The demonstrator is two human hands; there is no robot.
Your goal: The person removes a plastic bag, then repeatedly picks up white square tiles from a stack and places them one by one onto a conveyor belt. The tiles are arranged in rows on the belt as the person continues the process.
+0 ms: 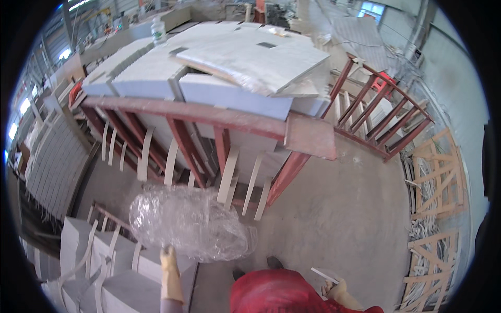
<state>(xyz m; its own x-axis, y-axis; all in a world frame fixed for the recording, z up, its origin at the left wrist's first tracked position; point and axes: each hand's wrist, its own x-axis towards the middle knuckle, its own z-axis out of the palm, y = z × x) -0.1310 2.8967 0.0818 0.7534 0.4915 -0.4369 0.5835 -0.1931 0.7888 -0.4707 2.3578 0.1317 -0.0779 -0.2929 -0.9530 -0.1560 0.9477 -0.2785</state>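
My left hand (168,256), in a yellowish glove, is closed on the lower edge of a bundle of clear plastic wrap (190,221), holding it up in front of me. My right hand (334,288), also gloved, hangs low at my side with its fingers pinched around a thin white strip (324,275).

The plastic wrap is transparent, crumpled and glossy, bunched into a loose mass wider than it is tall; it hangs above the grey concrete floor (339,208), just in front of the foot of a red metal rack (219,122).

The rack carries stacked white stone slabs (229,68), bound with pale straps that hang down between its struts. A small plastic bottle (158,31) stands on the far slabs. Below my left hand lie more strapped white blocks (122,287). An empty red rack (383,112) stands further right, and wooden frames (438,177) lie along the right edge of the floor. My red garment (276,292) fills the lower centre.
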